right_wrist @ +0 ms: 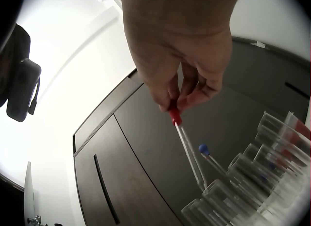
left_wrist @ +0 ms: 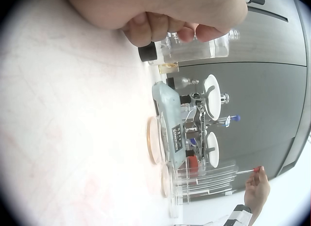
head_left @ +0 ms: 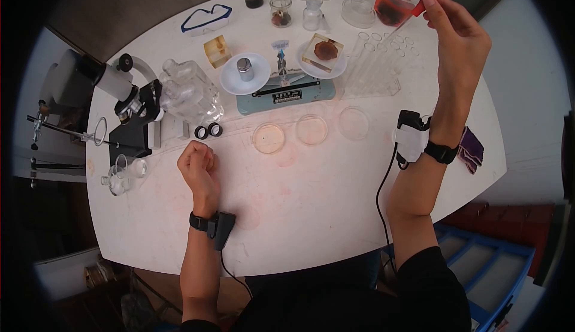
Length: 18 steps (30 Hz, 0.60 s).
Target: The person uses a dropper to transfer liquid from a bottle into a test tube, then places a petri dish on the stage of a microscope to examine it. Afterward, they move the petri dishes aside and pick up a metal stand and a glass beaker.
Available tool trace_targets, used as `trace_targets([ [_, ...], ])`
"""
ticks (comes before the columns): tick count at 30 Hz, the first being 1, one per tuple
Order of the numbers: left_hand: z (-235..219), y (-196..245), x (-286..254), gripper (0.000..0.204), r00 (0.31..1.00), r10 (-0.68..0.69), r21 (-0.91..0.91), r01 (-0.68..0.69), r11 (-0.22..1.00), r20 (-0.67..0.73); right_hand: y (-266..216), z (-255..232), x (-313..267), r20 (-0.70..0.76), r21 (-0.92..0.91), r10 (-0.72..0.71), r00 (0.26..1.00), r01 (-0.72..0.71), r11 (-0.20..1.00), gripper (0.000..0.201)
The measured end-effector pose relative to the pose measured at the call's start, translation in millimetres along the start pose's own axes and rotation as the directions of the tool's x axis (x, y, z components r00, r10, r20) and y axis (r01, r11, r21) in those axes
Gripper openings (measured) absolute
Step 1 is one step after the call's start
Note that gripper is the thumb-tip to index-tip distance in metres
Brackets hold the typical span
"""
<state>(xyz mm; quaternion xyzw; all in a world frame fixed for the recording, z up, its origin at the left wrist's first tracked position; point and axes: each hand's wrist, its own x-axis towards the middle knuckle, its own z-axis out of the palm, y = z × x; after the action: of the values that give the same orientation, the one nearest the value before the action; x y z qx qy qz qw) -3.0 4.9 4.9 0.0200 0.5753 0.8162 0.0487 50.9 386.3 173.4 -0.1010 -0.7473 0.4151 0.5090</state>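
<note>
My right hand (head_left: 458, 32) is raised at the back right, thumb and fingers pinching the red bulb (right_wrist: 175, 115) of a glass dropper. The dropper's thin stem (right_wrist: 188, 150) slants down, its tip right at the mouth of one of several clear test tubes (head_left: 366, 71) standing in a rack. In the right wrist view a blue-ended stick (right_wrist: 204, 149) rises behind the tubes. My left hand (head_left: 199, 167) rests on the table with fingers curled in, holding nothing, just in front of two small black rings (head_left: 208, 130).
Three petri dishes (head_left: 269, 138) lie mid-table before a balance scale (head_left: 287, 97). A microscope (head_left: 129, 101) and clear bottles (head_left: 190, 92) stand at left. Behind the tubes is a container of red liquid (head_left: 395, 5). A purple cloth (head_left: 471, 150) lies near the right edge.
</note>
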Motion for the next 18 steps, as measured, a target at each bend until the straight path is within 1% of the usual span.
trace_targets([
  [4,2.4,1.3,-1.0,0.022,1.0,0.003,0.011,-0.003,1.0,-0.006,1.3,-0.2,1.0,-0.007,0.016,-0.002,1.0,0.002,1.0,0.022],
  [6,2.4,0.5,-0.7,0.015,1.0,0.01,0.035,-0.01,0.999,-0.008,-1.1,-0.5,0.1,-0.017,-0.007,0.0,1.0,0.0,1.0,0.023],
  [7,1.6,0.1,-0.5,0.015,1.0,0.01,0.034,-0.009,0.999,-0.008,-2.8,-0.5,-0.3,-0.027,-0.031,0.0,1.0,-0.001,1.0,0.023],
  [9,-0.7,-0.7,0.0,0.022,1.0,0.006,0.006,-0.006,1.0,0.004,-5.0,-0.4,-1.4,-0.033,-0.033,0.001,0.999,-0.002,0.999,0.024],
  [18,-0.4,-0.4,-0.2,0.021,1.0,0.007,0.002,-0.007,1.0,0.005,-2.3,-1.5,-0.1,-0.025,-0.013,-0.009,1.0,0.009,1.0,0.024],
])
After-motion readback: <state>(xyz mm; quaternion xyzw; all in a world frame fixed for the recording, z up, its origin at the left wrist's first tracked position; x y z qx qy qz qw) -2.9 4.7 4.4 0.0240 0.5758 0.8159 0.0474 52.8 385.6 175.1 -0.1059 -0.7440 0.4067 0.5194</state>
